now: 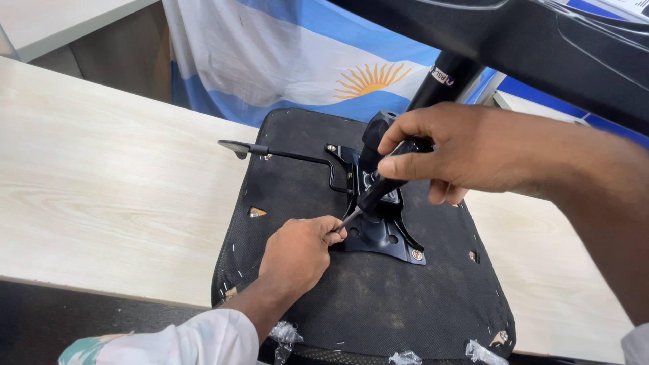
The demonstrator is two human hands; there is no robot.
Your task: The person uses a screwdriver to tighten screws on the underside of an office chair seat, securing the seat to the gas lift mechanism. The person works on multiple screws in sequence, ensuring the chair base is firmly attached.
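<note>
An upturned black chair seat (365, 304) lies on a pale wooden table (115, 196). A black metal mechanism plate (382, 233) is fixed at its middle, with a thin lever (284, 154) sticking out to the left. My right hand (460, 152) grips the black handle of a screwdriver (378, 186), which slants down to the left. My left hand (297, 253) pinches the metal shaft near its tip, at the plate's left edge. The tip itself is hidden by my fingers.
A black gas cylinder (443, 84) rises from the plate to a chair base (541, 40) overhead. A blue and white cloth with a sun emblem (304, 61) hangs behind the table. Bits of clear plastic wrap (284, 334) cling to the seat's near edge.
</note>
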